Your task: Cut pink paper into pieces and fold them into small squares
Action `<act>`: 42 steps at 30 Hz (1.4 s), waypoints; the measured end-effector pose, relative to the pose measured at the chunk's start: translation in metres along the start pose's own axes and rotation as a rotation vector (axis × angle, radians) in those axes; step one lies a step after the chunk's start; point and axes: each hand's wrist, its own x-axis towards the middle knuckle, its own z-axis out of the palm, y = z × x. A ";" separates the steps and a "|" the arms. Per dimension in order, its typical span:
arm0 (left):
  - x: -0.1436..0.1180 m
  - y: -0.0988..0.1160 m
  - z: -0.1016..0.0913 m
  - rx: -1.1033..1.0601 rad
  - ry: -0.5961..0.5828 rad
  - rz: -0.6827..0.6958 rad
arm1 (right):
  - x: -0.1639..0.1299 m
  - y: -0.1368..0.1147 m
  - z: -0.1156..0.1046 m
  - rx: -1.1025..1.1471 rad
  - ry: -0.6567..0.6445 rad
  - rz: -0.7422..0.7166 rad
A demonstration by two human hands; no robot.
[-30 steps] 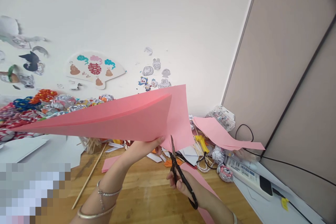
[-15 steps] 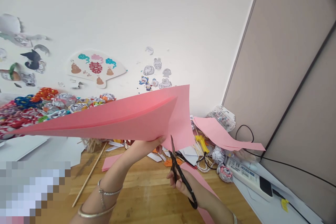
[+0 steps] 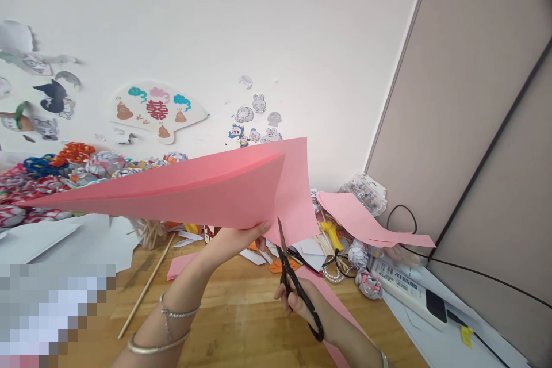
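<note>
A large folded sheet of pink paper point(image 3: 224, 190) is held up above the table, its long pointed end reaching far left. My left hand point(image 3: 248, 236) pinches its lower edge, the thumb on the near face and the fingers behind. In my right hand point(image 3: 299, 299) is a pair of black scissors point(image 3: 295, 282), pointing up with the handles low. One blade lies in front of the paper at its lower edge, just right of my left thumb. The other blade is largely hidden behind the sheet.
More pink sheets point(image 3: 366, 221) lie at the back right, near a yellow glue gun point(image 3: 331, 236), pearl beads point(image 3: 333, 271) and a white power strip point(image 3: 409, 293). A wooden stick point(image 3: 146, 287) rests on the table. Colourful paper and yarn flowers point(image 3: 47, 184) are piled at the left.
The pink sheet and my left hand have shifted slightly left, and the paper's right edge has moved a little left. The scissors have moved only slightly.
</note>
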 end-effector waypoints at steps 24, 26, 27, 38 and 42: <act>0.000 -0.002 0.002 -0.090 0.065 0.018 | 0.003 0.020 0.008 0.102 0.108 0.067; 0.000 -0.003 0.003 -0.115 0.070 0.029 | 0.003 0.021 0.007 0.101 0.113 0.078; 0.000 -0.004 0.003 -0.125 0.071 0.034 | 0.003 0.022 0.007 0.102 0.116 0.084; 0.001 -0.006 0.002 -0.135 0.076 0.003 | 0.004 0.031 0.010 0.168 0.115 0.082; 0.001 -0.003 0.002 -0.139 0.074 -0.003 | 0.003 0.029 0.009 0.162 0.114 0.080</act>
